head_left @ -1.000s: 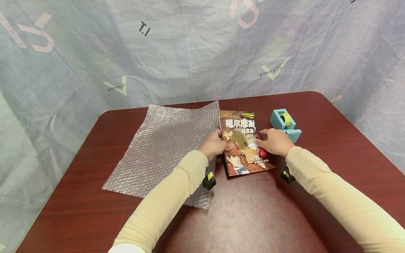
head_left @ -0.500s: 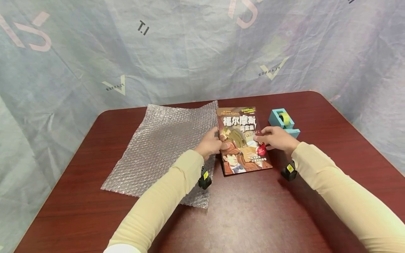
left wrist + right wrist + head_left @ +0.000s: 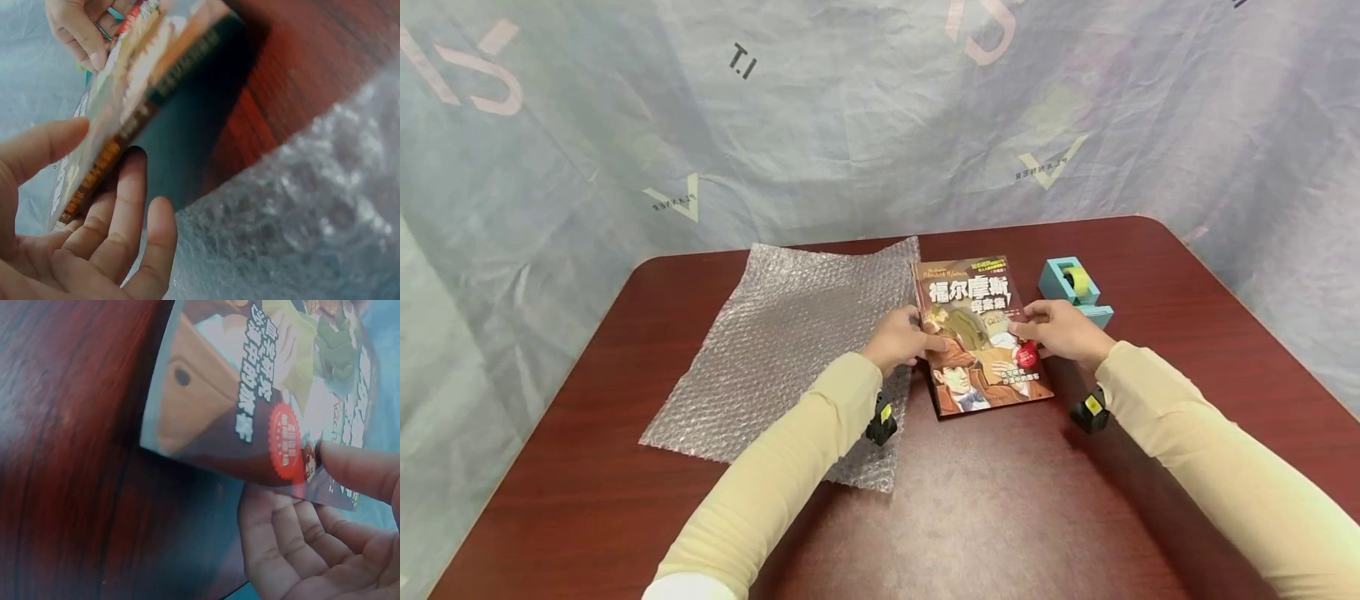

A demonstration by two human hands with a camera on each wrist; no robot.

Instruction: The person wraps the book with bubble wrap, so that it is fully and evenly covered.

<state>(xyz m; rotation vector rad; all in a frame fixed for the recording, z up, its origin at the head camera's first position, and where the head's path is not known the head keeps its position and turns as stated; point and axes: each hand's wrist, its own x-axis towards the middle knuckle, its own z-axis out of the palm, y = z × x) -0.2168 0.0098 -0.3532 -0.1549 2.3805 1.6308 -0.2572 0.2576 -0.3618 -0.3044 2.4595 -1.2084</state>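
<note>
A comic-style book [image 3: 973, 333] with a colourful illustrated cover and Chinese lettering is held face up between both hands. My left hand [image 3: 897, 340] grips the spine side, thumb over the cover and fingers under the edge, as the left wrist view shows. At the opposite edge my right hand [image 3: 1066, 329] pinches the book, its thumb [image 3: 359, 469] on the cover by a red round badge and its fingers beneath. The wrist views show the book's held edges raised off the table. To the left, a sheet of bubble wrap [image 3: 790, 350] lies spread flat, partly beneath my left forearm.
A light blue tape dispenser [image 3: 1063, 279] with a yellow-green roll stands just beyond my right hand. The dark red wooden table [image 3: 1000, 500] ends at a grey printed cloth [image 3: 850, 125] hanging behind it.
The book has shifted slightly left at its top and come up a little, then eased slightly right. My right hand has moved a little outward along with the book's right edge.
</note>
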